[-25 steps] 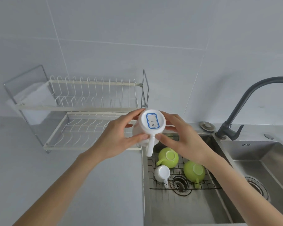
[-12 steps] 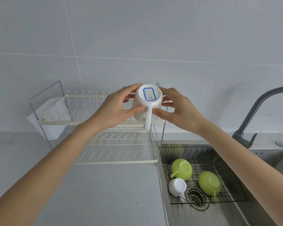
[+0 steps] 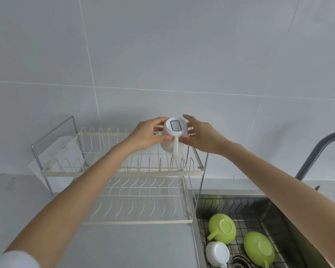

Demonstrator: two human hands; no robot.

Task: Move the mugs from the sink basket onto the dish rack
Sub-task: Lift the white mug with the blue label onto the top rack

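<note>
An upside-down white mug (image 3: 172,141) with a blue-framed label on its base is held between both hands, its handle pointing toward me. My left hand (image 3: 148,135) grips its left side and my right hand (image 3: 200,135) its right side. The mug hangs over the right end of the upper tier of the white two-tier dish rack (image 3: 124,173); whether it touches the prongs I cannot tell. In the black wire sink basket (image 3: 246,207) lie two green mugs (image 3: 222,231) (image 3: 258,248) and a small white mug (image 3: 218,253), all upside down.
The steel sink (image 3: 306,238) sits at the lower right, with a dark faucet (image 3: 315,153) arching over it. A grey countertop (image 3: 124,246) runs in front of the rack. A white cloth (image 3: 66,149) hangs at the rack's left end. Tiled wall behind.
Both hands carried the white mug up and away from the sink to above the rack's upper tier. The view shifted, so rack and sink sit lower in frame.
</note>
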